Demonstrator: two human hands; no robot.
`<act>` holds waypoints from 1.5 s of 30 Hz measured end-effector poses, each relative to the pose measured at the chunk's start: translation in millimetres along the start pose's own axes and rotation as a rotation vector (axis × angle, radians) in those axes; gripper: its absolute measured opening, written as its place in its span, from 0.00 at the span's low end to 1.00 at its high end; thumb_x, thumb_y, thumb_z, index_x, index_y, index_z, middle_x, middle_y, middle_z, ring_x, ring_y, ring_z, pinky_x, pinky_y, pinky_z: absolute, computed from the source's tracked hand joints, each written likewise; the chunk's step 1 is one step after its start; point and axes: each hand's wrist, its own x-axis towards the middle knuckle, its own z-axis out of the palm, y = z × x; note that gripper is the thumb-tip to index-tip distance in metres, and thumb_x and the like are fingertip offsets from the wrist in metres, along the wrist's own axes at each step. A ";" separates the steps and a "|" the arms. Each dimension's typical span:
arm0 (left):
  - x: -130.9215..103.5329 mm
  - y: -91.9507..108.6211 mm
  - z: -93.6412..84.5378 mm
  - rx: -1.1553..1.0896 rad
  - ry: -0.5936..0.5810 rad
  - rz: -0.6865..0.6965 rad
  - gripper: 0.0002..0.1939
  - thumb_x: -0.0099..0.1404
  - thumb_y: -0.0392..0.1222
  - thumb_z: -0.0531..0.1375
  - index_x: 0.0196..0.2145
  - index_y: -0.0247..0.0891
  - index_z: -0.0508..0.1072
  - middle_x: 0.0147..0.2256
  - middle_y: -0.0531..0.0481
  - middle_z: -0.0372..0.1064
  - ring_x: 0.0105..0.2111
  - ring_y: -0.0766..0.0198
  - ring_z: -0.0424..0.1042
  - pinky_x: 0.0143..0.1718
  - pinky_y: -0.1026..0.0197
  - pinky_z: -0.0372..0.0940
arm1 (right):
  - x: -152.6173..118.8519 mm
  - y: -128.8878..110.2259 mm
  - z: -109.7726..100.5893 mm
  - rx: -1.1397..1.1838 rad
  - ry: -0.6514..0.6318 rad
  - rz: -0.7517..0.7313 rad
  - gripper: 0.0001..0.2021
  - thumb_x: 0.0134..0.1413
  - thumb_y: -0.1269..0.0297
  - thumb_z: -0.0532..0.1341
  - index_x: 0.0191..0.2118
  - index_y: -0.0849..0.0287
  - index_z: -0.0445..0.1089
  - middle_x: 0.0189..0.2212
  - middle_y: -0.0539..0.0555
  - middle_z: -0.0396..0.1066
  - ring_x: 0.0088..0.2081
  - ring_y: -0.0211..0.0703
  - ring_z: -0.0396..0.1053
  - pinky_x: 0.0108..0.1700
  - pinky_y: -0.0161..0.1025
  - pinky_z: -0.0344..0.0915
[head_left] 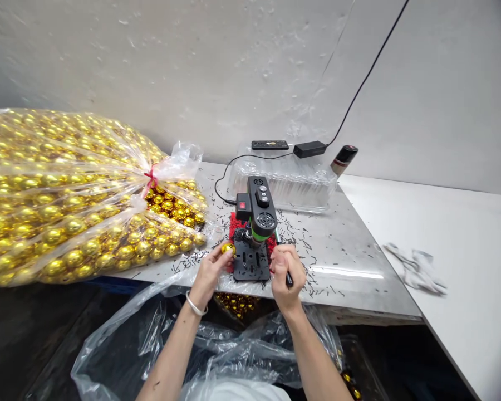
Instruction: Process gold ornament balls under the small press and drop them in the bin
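Gold and shiny, a little ball [226, 248] is pinched in the left hand [209, 272], just left of the black plate [251, 270]. The right hand [287, 276] is curled around a black handle [289, 280] on the plate's other side. Between the hands, a bit farther off, stands a black machine [262, 203], its long top pointing toward the person. To the left lies a big clear bag [176, 166] full of gold balls [73, 225].
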 end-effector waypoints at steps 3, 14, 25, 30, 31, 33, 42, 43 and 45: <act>-0.7 -20.6 17.8 -0.049 0.017 -0.055 0.28 0.49 0.53 0.68 0.44 0.33 0.76 0.38 0.44 0.75 0.32 0.65 0.71 0.36 0.63 0.65 | 1.2 -1.9 -2.2 -0.029 -0.032 -0.007 0.14 0.60 0.76 0.49 0.24 0.57 0.57 0.25 0.50 0.61 0.29 0.37 0.62 0.31 0.37 0.59; 12.7 -38.2 35.3 0.838 0.033 0.449 0.19 0.60 0.45 0.61 0.49 0.38 0.75 0.33 0.46 0.73 0.36 0.57 0.69 0.42 0.55 0.64 | -0.1 -0.3 -2.9 -0.025 -0.041 -0.026 0.12 0.59 0.78 0.49 0.26 0.57 0.58 0.26 0.50 0.61 0.30 0.36 0.62 0.32 0.36 0.60; 15.7 -43.7 28.8 0.979 -0.059 0.681 0.17 0.63 0.47 0.61 0.48 0.39 0.73 0.43 0.44 0.75 0.43 0.55 0.69 0.47 0.51 0.61 | -6.3 4.2 -1.2 0.005 -0.020 -0.029 0.12 0.59 0.78 0.50 0.26 0.57 0.58 0.25 0.50 0.60 0.31 0.37 0.63 0.32 0.36 0.61; 16.7 -44.5 30.2 1.011 -0.073 0.695 0.17 0.63 0.48 0.61 0.47 0.38 0.73 0.42 0.43 0.74 0.42 0.55 0.69 0.46 0.51 0.62 | -19.0 16.1 1.2 -0.019 -0.034 -0.044 0.11 0.61 0.73 0.49 0.27 0.57 0.59 0.26 0.51 0.62 0.30 0.38 0.63 0.31 0.37 0.62; 16.3 -44.2 30.5 1.012 -0.071 0.692 0.17 0.63 0.48 0.61 0.47 0.38 0.73 0.42 0.43 0.74 0.42 0.55 0.69 0.46 0.51 0.62 | -21.8 19.4 1.8 -0.025 -0.042 -0.058 0.11 0.61 0.72 0.48 0.27 0.57 0.59 0.27 0.51 0.62 0.30 0.38 0.63 0.31 0.37 0.63; 15.5 -43.4 31.2 1.012 -0.067 0.685 0.18 0.62 0.48 0.61 0.48 0.38 0.73 0.42 0.43 0.74 0.43 0.54 0.68 0.46 0.51 0.62 | -27.5 26.4 3.6 -0.031 -0.037 -0.088 0.12 0.62 0.70 0.47 0.27 0.57 0.59 0.27 0.52 0.63 0.30 0.38 0.63 0.33 0.39 0.64; 13.4 -43.7 31.9 0.999 -0.063 0.685 0.17 0.64 0.48 0.60 0.48 0.40 0.73 0.43 0.43 0.74 0.43 0.55 0.69 0.45 0.51 0.62 | -43.6 54.1 11.3 -0.104 -0.015 -0.212 0.14 0.65 0.67 0.44 0.27 0.56 0.57 0.27 0.50 0.62 0.30 0.38 0.66 0.44 0.47 0.67; 13.8 -44.0 32.0 0.996 -0.064 0.684 0.18 0.64 0.48 0.60 0.49 0.39 0.73 0.43 0.43 0.74 0.43 0.55 0.69 0.45 0.51 0.62 | -42.4 53.8 10.7 -0.114 -0.033 -0.237 0.14 0.65 0.67 0.45 0.26 0.56 0.57 0.27 0.50 0.62 0.30 0.38 0.66 0.43 0.46 0.67; 15.6 -44.0 32.7 0.989 -0.065 0.682 0.18 0.63 0.47 0.61 0.48 0.39 0.73 0.44 0.43 0.74 0.43 0.55 0.69 0.46 0.51 0.62 | -35.6 48.3 8.6 -0.104 -0.037 -0.248 0.14 0.64 0.68 0.45 0.26 0.56 0.57 0.26 0.50 0.61 0.29 0.38 0.65 0.39 0.44 0.66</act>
